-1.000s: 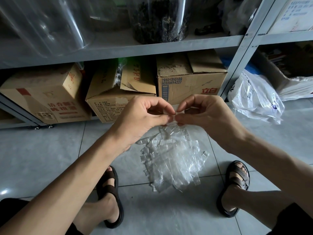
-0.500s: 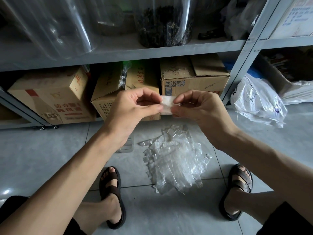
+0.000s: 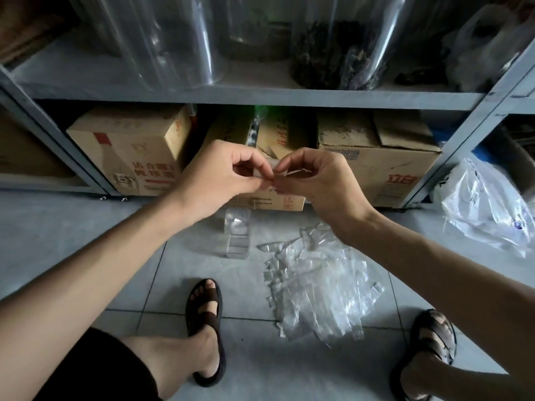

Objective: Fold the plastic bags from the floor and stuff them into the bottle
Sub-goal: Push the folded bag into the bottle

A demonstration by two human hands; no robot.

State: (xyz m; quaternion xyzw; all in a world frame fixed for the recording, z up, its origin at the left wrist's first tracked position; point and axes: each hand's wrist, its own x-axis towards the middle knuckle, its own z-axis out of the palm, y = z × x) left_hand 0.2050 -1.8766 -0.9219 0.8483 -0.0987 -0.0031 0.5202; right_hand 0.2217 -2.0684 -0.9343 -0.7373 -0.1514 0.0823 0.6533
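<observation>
A small clear plastic bag (image 3: 273, 168) is held up at chest height between both hands. My left hand (image 3: 223, 178) pinches its left end with thumb and forefinger. My right hand (image 3: 315, 180) pinches the right end, fingers curled over it. Most of the bag is hidden by the fingertips. On the tiled floor below lies a heap of several clear plastic bags (image 3: 315, 287). To the left of the heap stands a small clear square bottle (image 3: 238, 237), upright and partly behind my left wrist.
A grey metal shelf rack (image 3: 246, 95) stands ahead with cardboard boxes (image 3: 130, 149) on the floor level and clear jars above. A large crumpled plastic sack (image 3: 489, 209) lies at the right. My sandalled feet (image 3: 205, 322) flank the heap.
Both hands rose with the small bag and pressed its ends closer together. The view tilted up, and the clear bottle came out from behind my left arm.
</observation>
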